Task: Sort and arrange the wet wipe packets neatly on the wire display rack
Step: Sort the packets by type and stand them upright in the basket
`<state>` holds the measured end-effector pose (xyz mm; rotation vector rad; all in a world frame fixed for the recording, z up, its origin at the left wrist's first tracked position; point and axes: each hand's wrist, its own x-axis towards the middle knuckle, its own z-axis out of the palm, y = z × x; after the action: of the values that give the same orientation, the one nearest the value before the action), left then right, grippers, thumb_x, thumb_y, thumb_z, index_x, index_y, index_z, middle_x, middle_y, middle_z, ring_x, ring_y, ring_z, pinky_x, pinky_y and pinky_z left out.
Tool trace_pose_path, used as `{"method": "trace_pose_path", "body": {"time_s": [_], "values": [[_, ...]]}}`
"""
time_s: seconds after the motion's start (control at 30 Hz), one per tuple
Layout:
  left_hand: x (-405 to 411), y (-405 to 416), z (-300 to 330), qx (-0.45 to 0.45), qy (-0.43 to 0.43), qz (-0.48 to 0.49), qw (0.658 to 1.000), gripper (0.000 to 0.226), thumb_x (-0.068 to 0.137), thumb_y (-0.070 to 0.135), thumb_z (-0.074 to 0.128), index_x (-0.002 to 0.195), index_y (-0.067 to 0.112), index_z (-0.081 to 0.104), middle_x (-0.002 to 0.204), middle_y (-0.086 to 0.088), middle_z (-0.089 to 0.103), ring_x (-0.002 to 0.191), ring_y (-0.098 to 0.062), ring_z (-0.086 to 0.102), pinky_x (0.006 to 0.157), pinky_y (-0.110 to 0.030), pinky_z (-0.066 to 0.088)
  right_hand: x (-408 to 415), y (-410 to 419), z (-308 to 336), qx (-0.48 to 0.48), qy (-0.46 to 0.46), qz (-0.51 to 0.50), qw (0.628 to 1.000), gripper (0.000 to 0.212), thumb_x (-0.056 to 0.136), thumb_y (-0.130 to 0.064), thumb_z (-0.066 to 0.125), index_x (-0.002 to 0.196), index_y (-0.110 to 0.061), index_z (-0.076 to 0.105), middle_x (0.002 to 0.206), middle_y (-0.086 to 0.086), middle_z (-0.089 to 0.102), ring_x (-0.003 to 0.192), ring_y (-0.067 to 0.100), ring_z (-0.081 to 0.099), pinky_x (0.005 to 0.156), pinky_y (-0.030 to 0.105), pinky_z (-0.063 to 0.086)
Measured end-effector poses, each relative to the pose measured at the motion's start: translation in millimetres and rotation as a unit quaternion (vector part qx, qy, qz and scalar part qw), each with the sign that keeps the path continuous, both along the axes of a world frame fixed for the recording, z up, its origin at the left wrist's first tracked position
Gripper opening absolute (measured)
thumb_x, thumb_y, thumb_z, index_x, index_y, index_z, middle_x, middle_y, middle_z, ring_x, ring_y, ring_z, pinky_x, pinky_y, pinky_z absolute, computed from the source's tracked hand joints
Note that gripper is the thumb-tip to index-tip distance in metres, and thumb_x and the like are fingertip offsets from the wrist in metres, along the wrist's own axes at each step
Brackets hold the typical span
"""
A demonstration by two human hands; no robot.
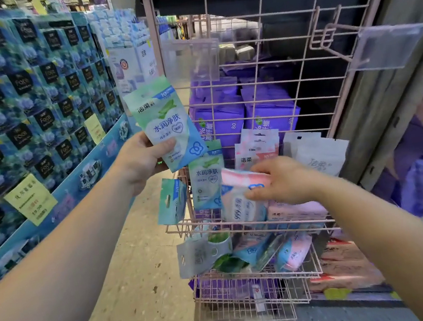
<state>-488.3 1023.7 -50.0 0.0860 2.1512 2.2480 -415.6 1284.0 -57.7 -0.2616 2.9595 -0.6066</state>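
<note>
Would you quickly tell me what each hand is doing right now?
Left hand: holds a green-and-blue wipe packet up.
Right hand: fingers on a pink-and-white packet in the wire rack; grip unclear.

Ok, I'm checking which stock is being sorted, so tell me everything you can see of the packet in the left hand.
The green-and-blue packet is a flat, glossy soft pouch with white Chinese lettering, a heart emblem, a "10" mark at its upper right corner and a blue flower logo at its lower right corner. The left hand grips its lower left edge, holding it upright, slightly tilted, front facing the camera, before the pink wire rack.
</note>
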Motion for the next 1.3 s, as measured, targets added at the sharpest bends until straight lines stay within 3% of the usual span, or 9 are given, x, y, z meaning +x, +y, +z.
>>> {"method": "trace_pose_path", "body": {"time_s": [0.23, 0.3, 0.4, 0.57, 0.73, 0.87, 1.0, 1.13, 1.3], "values": [[1.2, 2.7, 2.6, 0.003, 0.003, 0.009, 1.000, 0.027, 0.087, 0.007, 0.064, 0.113, 0.010, 0.059, 0.103, -0.002, 0.070, 0.081, -0.015, 0.069, 0.057, -0.025, 0.058, 2.9, -16.1, 1.8, 0.160, -0.039, 0.034, 0.986, 0.082, 0.075, -0.073, 0.051, 0.139, -0.023, 0.042, 0.144, 0.002, 0.047, 0.127, 0.025, 0.048, 0.103, 0.039, 0.042], [1.7, -0.5, 4.6, 0.010, 0.006, 0.021, 1.000, 0.020, 0.087, 0.007, 0.063, 0.106, 0.012, 0.061, 0.099, -0.001, 0.070, 0.078, -0.014, 0.069, 0.056, -0.024, 0.057, 3.2, -34.8, 7.3, 0.106, 0.006, 0.027, 0.994, 0.089, 0.070, -0.078, 0.048, 0.140, -0.024, 0.041, 0.144, 0.000, 0.048, 0.129, 0.023, 0.046, 0.105, 0.042, 0.040], [2.9, -6.8, 7.2, 0.016, 0.008, 0.034, 0.999, 0.013, 0.087, 0.007, 0.063, 0.094, 0.018, 0.062, 0.093, 0.002, 0.070, 0.074, -0.012, 0.069, 0.054, -0.023, 0.057, -3.2, -64.9, 10.6, -0.005, 0.119, 0.001, 0.993, 0.060, 0.085, -0.058, 0.054, 0.135, -0.026, 0.049, 0.133, -0.002, 0.058, 0.122, 0.020, 0.053, 0.099, 0.036, 0.045], [4.6, -22.2, 4.1, 0.007, 0.018, 0.040, 0.999, 0.014, 0.087, 0.007, 0.064, 0.095, 0.018, 0.062, 0.094, 0.002, 0.071, 0.075, -0.012, 0.069, 0.055, -0.025, 0.057, -34.5, -89.6, 2.6, -0.079, 0.039, -0.084, 0.993, 0.041, 0.092, -0.030, 0.056, 0.130, -0.016, 0.053, 0.131, 0.008, 0.059, 0.117, 0.028, 0.056, 0.094, 0.036, 0.048], [2.8, -30.4, -6.2, 0.007, 0.019, 0.032, 0.999, 0.015, 0.085, 0.008, 0.065, 0.095, 0.018, 0.062, 0.092, 0.003, 0.072, 0.076, -0.013, 0.071, 0.060, -0.028, 0.057, -48.2, -91.3, -0.5, -0.123, 0.045, -0.116, 0.985, 0.035, 0.092, -0.025, 0.057, 0.125, -0.013, 0.057, 0.127, 0.008, 0.061, 0.112, 0.026, 0.058, 0.089, 0.031, 0.046], [-1.4, -37.2, -10.9, 0.008, 0.016, 0.021, 1.000, 0.015, 0.085, 0.007, 0.065, 0.094, 0.019, 0.062, 0.092, 0.004, 0.072, 0.080, -0.015, 0.070, 0.064, -0.030, 0.056, -40.6, -94.5, 3.4, -0.097, 0.047, 0.066, 0.992, 0.046, 0.081, -0.016, 0.070, 0.125, -0.022, 0.058, 0.123, -0.001, 0.062, 0.098, 0.010, 0.056, 0.093, 0.028, 0.048], [-6.7, -48.8, -14.7, 0.011, 0.012, 0.032, 0.999, 0.020, 0.087, 0.008, 0.064, 0.105, 0.014, 0.062, 0.098, -0.001, 0.071, 0.083, -0.020, 0.069, 0.067, -0.033, 0.056, -34.5, -117.0, -7.1, 0.039, 0.080, 0.232, 0.969, 0.078, 0.072, -0.023, 0.076, 0.141, -0.031, 0.041, 0.139, -0.003, 0.052, 0.125, 0.018, 0.048, 0.101, 0.033, 0.042], [-11.7, -56.0, -16.5, 0.013, 0.010, 0.030, 0.999, 0.015, 0.088, 0.008, 0.062, 0.100, 0.017, 0.062, 0.095, 0.002, 0.071, 0.077, -0.016, 0.069, 0.064, -0.031, 0.056, -44.6, -131.2, -17.7, 0.141, 0.148, 0.223, 0.953, 0.041, 0.077, -0.027, 0.070, 0.117, -0.031, 0.063, 0.114, 0.001, 0.062, 0.110, 0.028, 0.055, 0.085, 0.039, 0.049], [-19.1, -67.0, -12.9, 0.084, 0.011, 0.056, 0.995, 0.007, 0.093, 0.019, 0.056, 0.095, 0.024, 0.061, 0.092, 0.003, 0.073, 0.077, -0.016, 0.070, 0.066, -0.032, 0.057, -55.6, -99.7, -2.8, -0.090, 0.113, 0.037, 0.989, 0.015, 0.079, -0.022, 0.074, 0.094, -0.021, 0.072, 0.082, -0.006, 0.063, 0.079, 0.015, 0.057, 0.063, 0.022, 0.041]]}}
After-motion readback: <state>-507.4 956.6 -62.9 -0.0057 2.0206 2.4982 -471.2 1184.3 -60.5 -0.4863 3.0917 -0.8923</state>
